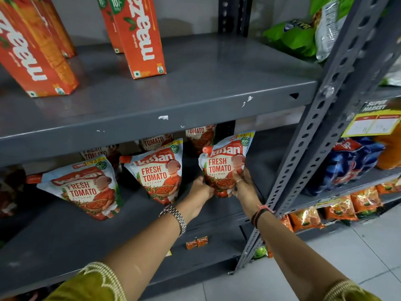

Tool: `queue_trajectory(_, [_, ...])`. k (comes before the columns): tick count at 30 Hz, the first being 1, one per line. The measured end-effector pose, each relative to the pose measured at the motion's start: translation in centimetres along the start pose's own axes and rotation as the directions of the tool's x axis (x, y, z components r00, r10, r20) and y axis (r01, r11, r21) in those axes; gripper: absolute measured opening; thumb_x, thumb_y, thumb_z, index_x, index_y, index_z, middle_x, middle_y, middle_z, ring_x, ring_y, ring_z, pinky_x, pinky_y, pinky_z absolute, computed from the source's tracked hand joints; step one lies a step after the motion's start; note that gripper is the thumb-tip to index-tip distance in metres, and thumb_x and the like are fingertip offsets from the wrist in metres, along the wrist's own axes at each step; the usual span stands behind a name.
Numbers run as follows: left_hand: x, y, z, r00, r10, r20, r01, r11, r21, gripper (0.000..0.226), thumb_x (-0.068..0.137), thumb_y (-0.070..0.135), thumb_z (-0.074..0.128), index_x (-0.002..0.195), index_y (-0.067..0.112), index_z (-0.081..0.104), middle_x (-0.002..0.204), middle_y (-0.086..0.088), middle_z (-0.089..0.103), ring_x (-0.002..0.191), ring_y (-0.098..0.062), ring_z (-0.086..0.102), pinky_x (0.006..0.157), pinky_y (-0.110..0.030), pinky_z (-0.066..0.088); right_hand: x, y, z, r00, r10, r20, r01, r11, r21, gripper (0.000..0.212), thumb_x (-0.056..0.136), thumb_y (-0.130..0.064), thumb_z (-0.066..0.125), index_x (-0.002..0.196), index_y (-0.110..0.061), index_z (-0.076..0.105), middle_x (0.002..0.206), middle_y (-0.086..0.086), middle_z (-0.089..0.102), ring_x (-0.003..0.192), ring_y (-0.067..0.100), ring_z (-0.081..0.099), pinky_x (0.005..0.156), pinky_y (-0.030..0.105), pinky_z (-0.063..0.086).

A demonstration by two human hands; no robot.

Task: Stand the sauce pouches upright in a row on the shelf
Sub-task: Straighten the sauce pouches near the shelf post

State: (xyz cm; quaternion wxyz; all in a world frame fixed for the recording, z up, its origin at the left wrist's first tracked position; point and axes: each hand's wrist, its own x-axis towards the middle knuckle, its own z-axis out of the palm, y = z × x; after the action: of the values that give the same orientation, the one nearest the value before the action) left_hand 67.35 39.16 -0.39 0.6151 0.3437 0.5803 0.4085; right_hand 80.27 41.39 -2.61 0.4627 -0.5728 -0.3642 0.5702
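The rightmost ketchup pouch (pixel 223 164) is clasped at its base by the left hand (pixel 200 191) at eight o'clock and the right hand (pixel 244 184) at four o'clock, apparently so it is steadied upright on the shelf (pixel 86 231) beside two standing pouches (pixel 155 170).

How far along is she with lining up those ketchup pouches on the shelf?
Two front pouches already stand on the lower shelf: the left pouch and the middle pouch, with more pouches behind them. In hand: the left hand and right hand grip the third pouch by its base at the row's right end. Left: letting go of it standing upright.
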Motion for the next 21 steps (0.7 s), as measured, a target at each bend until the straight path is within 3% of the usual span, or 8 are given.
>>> queue_trajectory(7, [2.0, 1.4, 0.3, 0.998, 0.065, -0.008, -0.065, 0.996, -0.06, 0.078, 0.078, -0.02, 0.041, 0.146, 0.014, 0.025, 0.143, -0.014, 0.046, 0.132, -0.028, 0.044, 0.112, -0.043, 0.036, 2.0, -1.6, 1.1, 0.998, -0.059, 0.039, 0.058, 0.998, 0.024, 0.046, 0.092, -0.011, 0.042, 0.135, -0.029, 0.043, 0.135, 0.006, 0.057, 0.118, 0.025, 0.055, 0.1, 0.047, 0.048])
queue_trajectory(10, [2.2, 0.9, -0.2, 0.998, 0.065, 0.006, -0.064, 0.992, -0.107, 0.082, 0.079, -0.022, 0.037, 0.148, 0.019, 0.02, 0.151, -0.011, 0.036, 0.138, -0.026, 0.038, 0.113, -0.041, 0.034, 2.6, -1.3, 1.0, 0.995, -0.074, 0.06, 0.076, 0.997, -0.031, 0.049, 0.092, -0.015, 0.044, 0.137, -0.033, 0.037, 0.137, 0.006, 0.054, 0.115, 0.023, 0.055, 0.099, 0.049, 0.047])
queue_trajectory(13, [1.4, -0.9, -1.0, 0.999, 0.033, -0.035, -0.037, 0.991, -0.127, 0.069, 0.088, -0.014, 0.039, 0.148, 0.014, 0.021, 0.154, -0.01, 0.031, 0.139, -0.026, 0.036, 0.109, -0.034, 0.037, 2.3, 0.1, 1.0, 0.998, -0.047, 0.03, 0.051, 0.985, -0.165, 0.054, 0.085, -0.024, 0.048, 0.138, -0.03, 0.035, 0.144, 0.01, 0.047, 0.118, 0.024, 0.051, 0.108, 0.051, 0.041])
queue_trajectory(15, [0.7, -2.6, -2.3, 0.998, -0.017, -0.068, 0.007, 0.989, -0.15, 0.06, 0.09, -0.008, 0.044, 0.146, 0.009, 0.027, 0.151, -0.014, 0.035, 0.134, -0.028, 0.043, 0.107, -0.036, 0.04, 0.7, 0.4, 1.3, 0.997, 0.002, -0.08, -0.024, 0.963, -0.269, 0.049, 0.087, -0.021, 0.051, 0.134, -0.016, 0.039, 0.141, 0.009, 0.044, 0.126, 0.028, 0.046, 0.109, 0.042, 0.038])
queue_trajectory(17, [-0.4, -3.9, -4.1, 0.99, -0.054, -0.129, 0.032, 0.986, -0.162, 0.05, 0.091, -0.008, 0.042, 0.139, 0.006, 0.038, 0.141, -0.015, 0.048, 0.123, -0.029, 0.053, 0.099, -0.035, 0.046, -0.7, 1.0, 1.9, 0.983, -0.02, -0.181, -0.033, 0.959, -0.282, 0.027, 0.087, -0.006, 0.05, 0.114, -0.005, 0.049, 0.117, 0.009, 0.049, 0.116, 0.029, 0.05, 0.094, 0.03, 0.039])
queue_trajectory(19, [-1.7, -4.7, -6.3, 0.969, -0.071, -0.235, 0.037, 0.989, -0.146, 0.04, 0.092, -0.007, 0.038, 0.129, 0.003, 0.05, 0.127, -0.015, 0.056, 0.109, -0.028, 0.059, 0.09, -0.032, 0.052, -2.1, 1.4, 3.4, 0.992, -0.03, -0.12, 0.001, 0.971, -0.238, 0.022, 0.084, 0.004, 0.048, 0.101, -0.009, 0.055, 0.108, 0.01, 0.052, 0.102, 0.024, 0.052, 0.084, 0.027, 0.039])
queue_trajectory(21, [-2.7, -5.1, -8.0, 0.942, -0.078, -0.327, 0.041, 0.992, -0.117, 0.031, 0.091, -0.005, 0.039, 0.114, 0.005, 0.059, 0.114, -0.014, 0.059, 0.102, -0.029, 0.06, 0.084, -0.031, 0.053, -3.0, 1.4, 5.5, 1.0, 0.019, 0.024, -0.014, 0.98, -0.196, 0.028, 0.085, 0.005, 0.047, 0.1, -0.018, 0.056, 0.113, 0.009, 0.056, 0.107, 0.023, 0.054, 0.096, 0.033, 0.046])
